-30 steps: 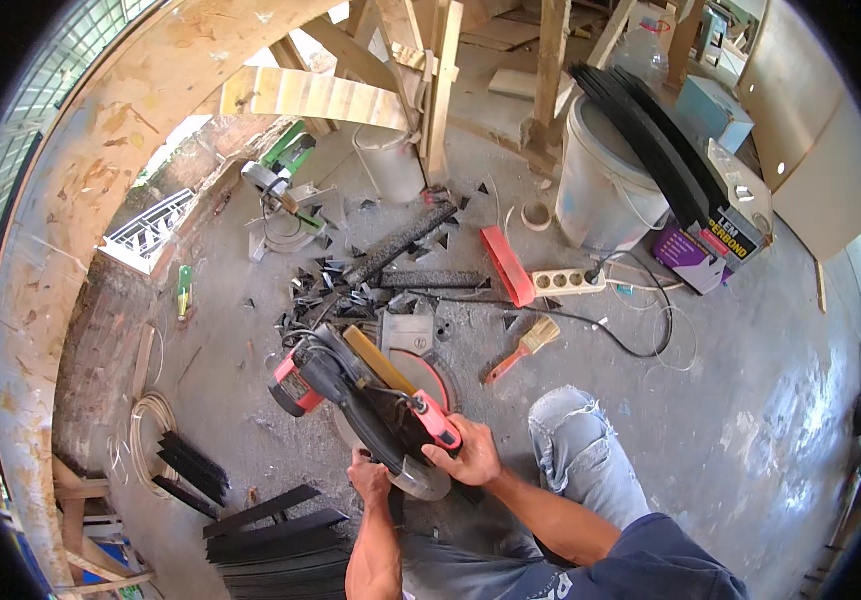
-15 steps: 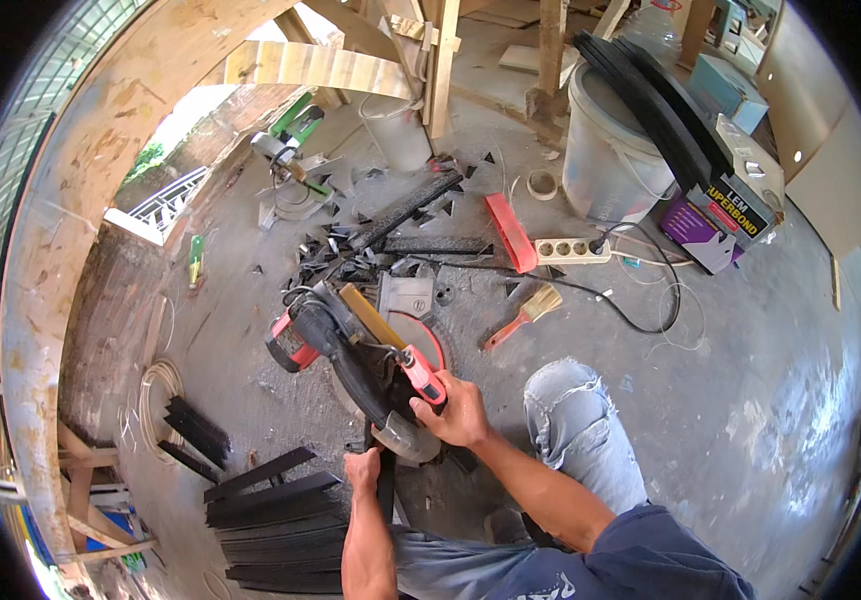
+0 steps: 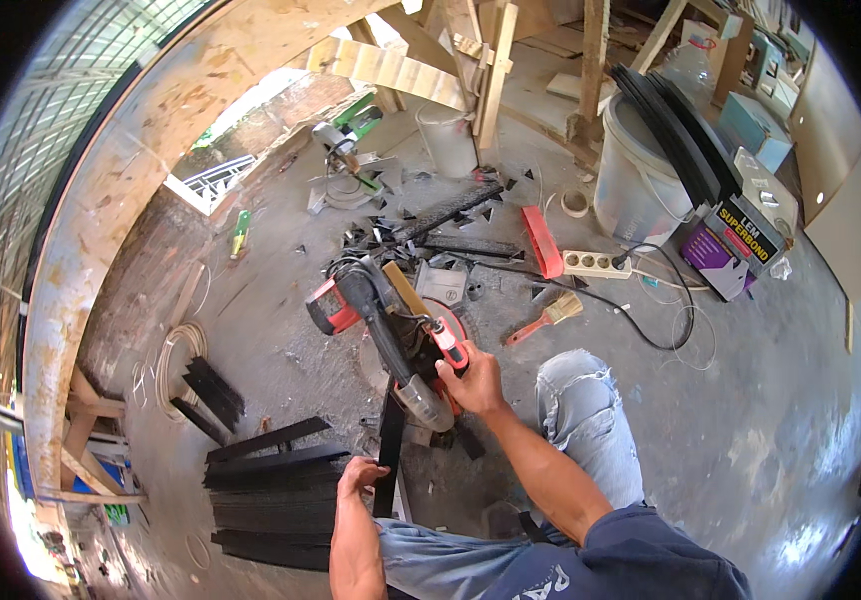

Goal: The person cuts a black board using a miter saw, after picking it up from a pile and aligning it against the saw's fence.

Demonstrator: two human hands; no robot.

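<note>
A red and black miter saw (image 3: 363, 302) stands on the floor in front of me. My right hand (image 3: 477, 382) is wrapped round its red handle (image 3: 449, 345). A flat black strip (image 3: 389, 446) runs under the saw head toward me. Near its closer end, my left hand (image 3: 359, 476) holds the strip with thumb and fingers closed at its edge. Beside my left arm lies a stack of black strips (image 3: 276, 510). The saw head hides the blade's lower part and the strip's far end.
Black offcuts (image 3: 381, 237) litter the floor behind the saw. To the right lie a paintbrush (image 3: 546, 318), a red channel-shaped piece (image 3: 542, 242) and a power strip (image 3: 596, 264) with a black cord. Farther back stand a white bucket (image 3: 631, 170) and a box (image 3: 726, 250). Coiled cable (image 3: 179, 360) lies left.
My left hand has drawn back from the saw toward me, and more of the black strip shows between them. My right hand stays on the handle. The whole view has shifted slightly.
</note>
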